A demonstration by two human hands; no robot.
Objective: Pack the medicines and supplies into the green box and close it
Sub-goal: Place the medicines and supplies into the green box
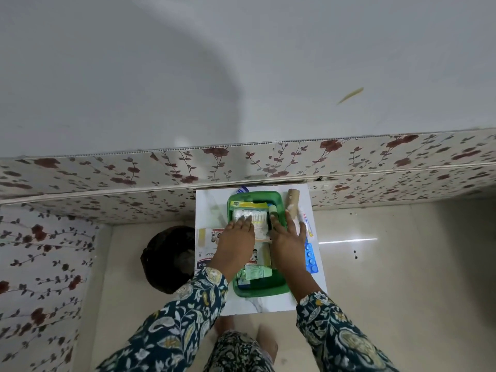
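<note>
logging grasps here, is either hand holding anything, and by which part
Nothing is clearly gripped: left hand lies flat on the white packet in the green box; right hand rests beside it.

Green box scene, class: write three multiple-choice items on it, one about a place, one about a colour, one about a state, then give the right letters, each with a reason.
1. Where does the blue blister strip lie?
A. inside the green box
B. on the white board, right of the box
C. on the floor by the dark bin

2. What colour is the board under the box?
A. white
B. red
C. black

3. In what state is the green box?
A. shut with its lid on
B. open, with packets inside
C. upside down

Key: 1 B, the strip rests on the board outside the box's right wall, beside the right hand. 2 A, bare white board shows around the box. 3 B, packets show inside the rim, and the left hand lies flat on a white packet there.
</note>
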